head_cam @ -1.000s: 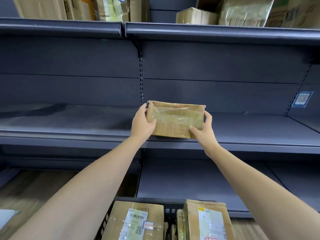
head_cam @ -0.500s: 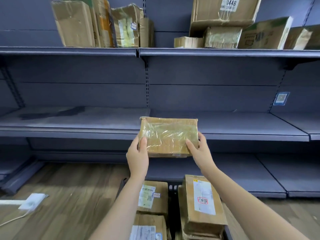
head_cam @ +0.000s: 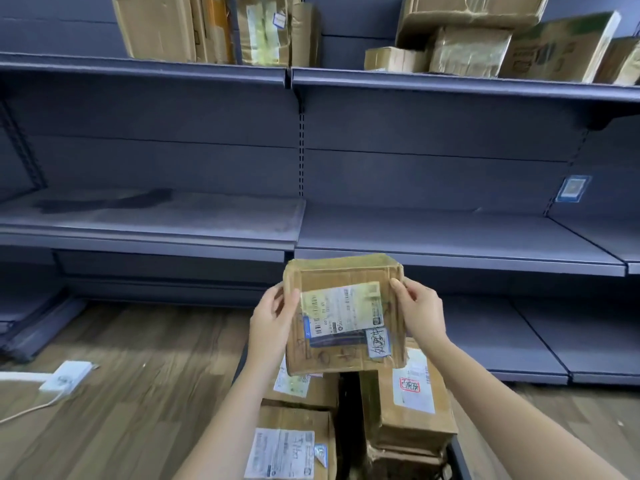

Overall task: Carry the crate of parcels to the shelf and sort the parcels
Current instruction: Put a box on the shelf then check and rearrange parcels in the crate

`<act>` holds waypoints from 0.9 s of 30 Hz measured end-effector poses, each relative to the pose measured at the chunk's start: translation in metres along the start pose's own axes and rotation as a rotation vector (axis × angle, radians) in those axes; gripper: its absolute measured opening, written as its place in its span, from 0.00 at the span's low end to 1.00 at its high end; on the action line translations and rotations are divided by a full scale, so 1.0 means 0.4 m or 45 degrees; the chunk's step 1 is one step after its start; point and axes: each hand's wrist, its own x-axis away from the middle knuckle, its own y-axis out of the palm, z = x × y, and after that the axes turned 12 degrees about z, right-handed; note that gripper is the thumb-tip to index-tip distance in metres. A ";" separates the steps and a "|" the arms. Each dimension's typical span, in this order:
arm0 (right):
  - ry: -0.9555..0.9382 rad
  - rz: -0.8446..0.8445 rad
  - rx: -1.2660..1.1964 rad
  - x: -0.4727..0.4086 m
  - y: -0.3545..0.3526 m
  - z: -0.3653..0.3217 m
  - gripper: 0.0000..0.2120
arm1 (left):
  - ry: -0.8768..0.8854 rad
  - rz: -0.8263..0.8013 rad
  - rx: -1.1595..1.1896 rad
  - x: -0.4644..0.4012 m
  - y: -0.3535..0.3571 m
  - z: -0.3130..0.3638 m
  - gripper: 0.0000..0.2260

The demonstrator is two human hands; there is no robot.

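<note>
1. 3 tiers of dark grey shelving (head_cam: 450, 233) fill the frame; the middle tier is bare metal with a dark smear at its left end.
2. Top tier carries stored cardboard boxes (head_cam: 485, 39), some upright at left, others piled at right.
3. Wood-pattern floor (head_cam: 138, 393) lies below, with a white block and cord (head_cam: 67, 375) at left.
4. Crate (head_cam: 457, 459), only its dark rim visible at bottom, holds several brown parcels (head_cam: 412, 407) with white labels.
5. Held parcel (head_cam: 344, 313): small brown taped box, raised above the crate and in front of the middle shelf edge, label side facing the camera.
6. Left hand (head_cam: 272, 323) grips its left edge, thumb on the front face, fingers wrapped behind.
7. Right hand (head_cam: 420, 308) grips its right edge, thumb at the upper corner, fingers curled behind.
</note>
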 end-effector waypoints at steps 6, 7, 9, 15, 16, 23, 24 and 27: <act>0.137 -0.037 0.043 0.002 0.041 0.031 0.19 | 0.101 -0.018 -0.250 -0.007 -0.016 -0.042 0.16; 0.179 -0.047 0.027 0.008 0.049 0.035 0.19 | 0.077 0.008 -0.297 -0.008 -0.017 -0.042 0.14; 0.275 -0.085 -0.016 0.027 0.059 0.037 0.16 | 0.068 0.056 -0.407 -0.007 -0.021 -0.043 0.10; 0.200 -0.311 0.158 0.045 0.038 0.016 0.33 | 0.144 0.091 -0.821 -0.031 -0.061 -0.041 0.14; 0.127 -0.436 0.168 0.045 0.025 0.009 0.36 | 0.158 0.051 -0.879 -0.040 -0.068 -0.042 0.14; 0.137 -0.932 0.181 0.127 0.019 0.009 0.09 | 0.233 0.013 -0.939 -0.043 -0.087 -0.030 0.13; 0.185 -0.897 0.146 0.144 0.026 0.015 0.09 | 0.238 0.025 -0.903 -0.039 -0.090 -0.027 0.12; 0.337 -0.842 0.078 0.185 0.052 0.046 0.09 | 0.245 0.065 -0.856 -0.028 -0.100 -0.026 0.11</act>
